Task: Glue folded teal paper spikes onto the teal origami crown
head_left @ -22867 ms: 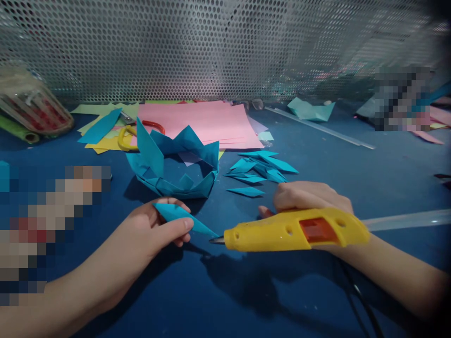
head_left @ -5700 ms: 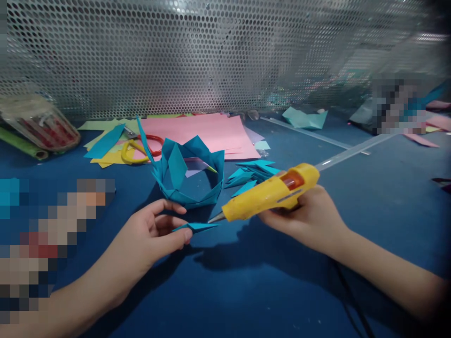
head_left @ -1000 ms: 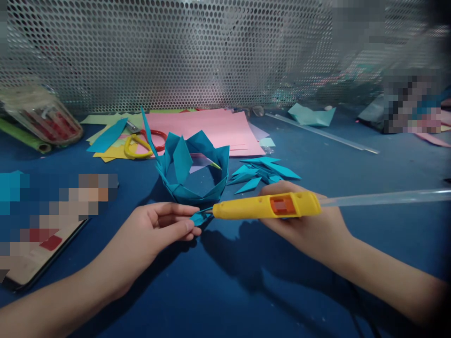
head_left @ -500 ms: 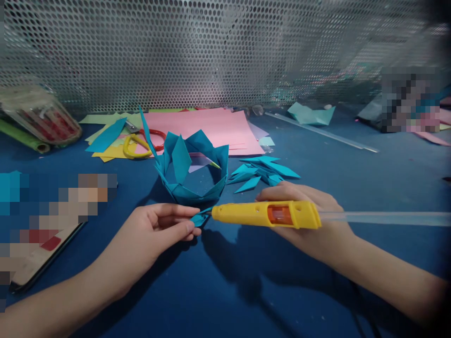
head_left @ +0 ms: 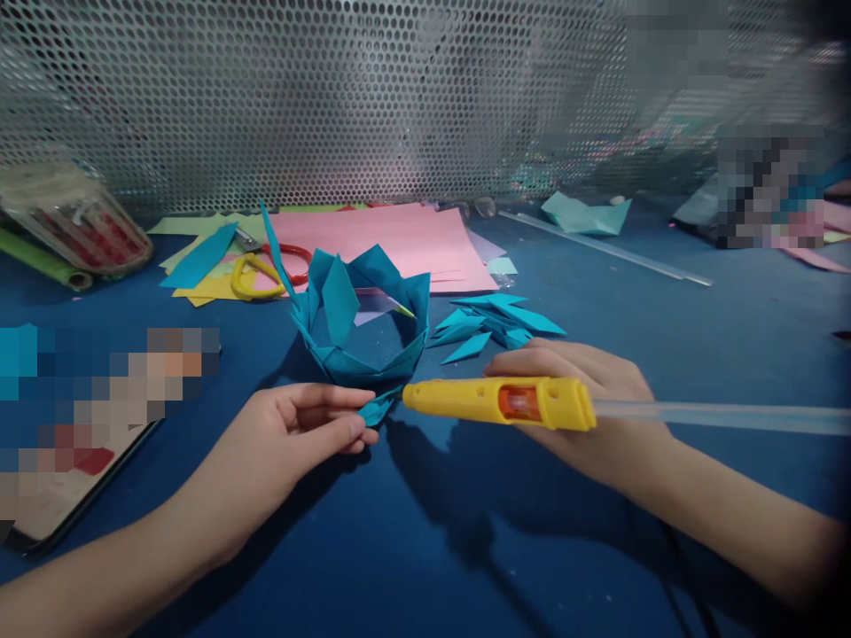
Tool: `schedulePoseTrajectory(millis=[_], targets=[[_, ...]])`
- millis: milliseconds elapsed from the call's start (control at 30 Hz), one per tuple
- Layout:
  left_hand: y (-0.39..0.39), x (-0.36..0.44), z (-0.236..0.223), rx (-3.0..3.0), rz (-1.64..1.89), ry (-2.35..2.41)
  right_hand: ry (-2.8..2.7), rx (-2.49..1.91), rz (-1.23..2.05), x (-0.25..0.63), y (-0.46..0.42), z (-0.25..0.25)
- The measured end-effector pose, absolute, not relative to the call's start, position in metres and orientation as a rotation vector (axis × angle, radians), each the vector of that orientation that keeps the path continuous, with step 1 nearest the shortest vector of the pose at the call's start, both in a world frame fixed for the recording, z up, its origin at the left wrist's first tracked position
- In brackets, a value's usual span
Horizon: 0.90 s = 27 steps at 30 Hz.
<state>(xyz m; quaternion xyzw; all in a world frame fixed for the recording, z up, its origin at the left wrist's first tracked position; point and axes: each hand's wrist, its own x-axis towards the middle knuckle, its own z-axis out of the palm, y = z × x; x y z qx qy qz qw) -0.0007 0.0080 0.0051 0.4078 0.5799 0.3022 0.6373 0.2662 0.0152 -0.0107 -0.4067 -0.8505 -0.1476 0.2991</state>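
Note:
Between thumb and fingers my left hand (head_left: 309,425) pinches a small folded blue paper piece (head_left: 376,409). My right hand (head_left: 585,403) grips a yellow hot glue gun (head_left: 458,400), partly hidden behind the gun body. The gun's dark nozzle meets the paper piece near its right end; whether it presses on it I cannot tell. A clear glue stick (head_left: 718,415) juts from the gun's rear. Just beyond my left fingers stands a blue folded-paper ring (head_left: 339,363) with pointed tips. A heap of folded blue paper pieces (head_left: 495,319) lies to the right of the ring.
Behind the ring lie pink paper sheets (head_left: 386,226) and scissors with red and yellow handles (head_left: 243,282). A jar (head_left: 80,217) and a green roll (head_left: 46,257) are at back left. A phone (head_left: 99,470) lies left. A loose glue stick (head_left: 612,251) lies at the back.
Over the last second the glue gun has shifted and tilted slightly at the paper piece. Compared with several seconds ago, the piece is turned differently in my left hand. The ring stays in place.

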Motion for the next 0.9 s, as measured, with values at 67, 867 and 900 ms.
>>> schedulePoseTrajectory(millis=[67, 867, 900], targets=[[0.007, -0.001, 0.006, 0.937, 0.694, 1.332, -2.308, -1.059, -0.411, 0.266, 0.016, -0.005], [0.009, -0.002, 0.002, 0.958, 0.752, 1.341, -1.702, -2.102, 0.228, 0.296, 0.038, 0.018], [0.009, -0.002, 0.002, 0.958, 0.755, 1.338, -1.677, -2.120, 0.172, 0.302, 0.042, 0.018]])
